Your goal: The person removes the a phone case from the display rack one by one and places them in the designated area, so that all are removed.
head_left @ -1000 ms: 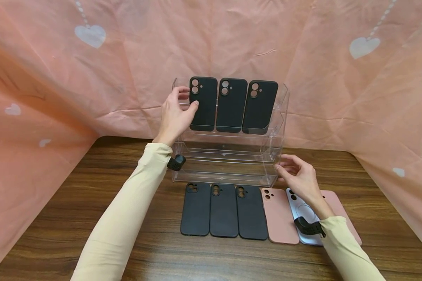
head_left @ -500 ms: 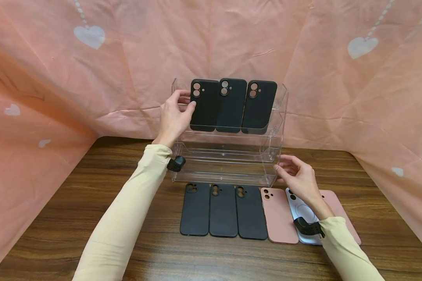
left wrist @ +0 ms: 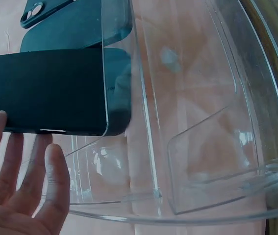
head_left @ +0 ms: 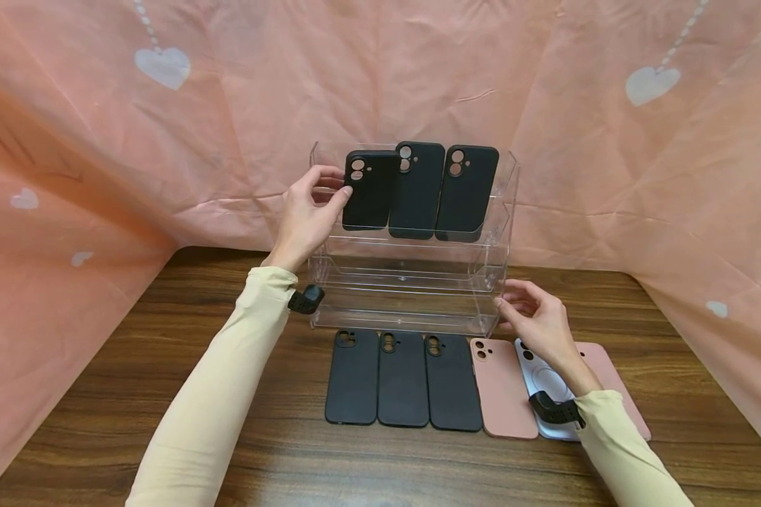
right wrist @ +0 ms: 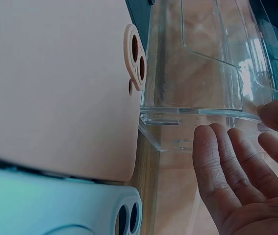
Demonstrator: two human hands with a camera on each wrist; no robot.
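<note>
Left grip (head_left: 307, 215) pinches black case (head_left: 369, 190), tilted on the rack's (head_left: 412, 282) top tier; I judge it needs squaring; right grip (head_left: 535, 317) rests open

Both arms wear long, close-fitting sleeves of a pale cream-yellow cloth that run down to the wrists and end in plain cuffs, the fabric smooth with only faint creases along the forearms. The left sleeve (head_left: 222, 394) and the right sleeve (head_left: 628, 458) match in colour and cut. A black strap (head_left: 557, 412) wraps the right wrist just past the cuff, matt, with small holes along it. A like black strap (head_left: 306, 301) sits at the left wrist, its end jutting out. The hands are bare, without rings or gloves
</note>
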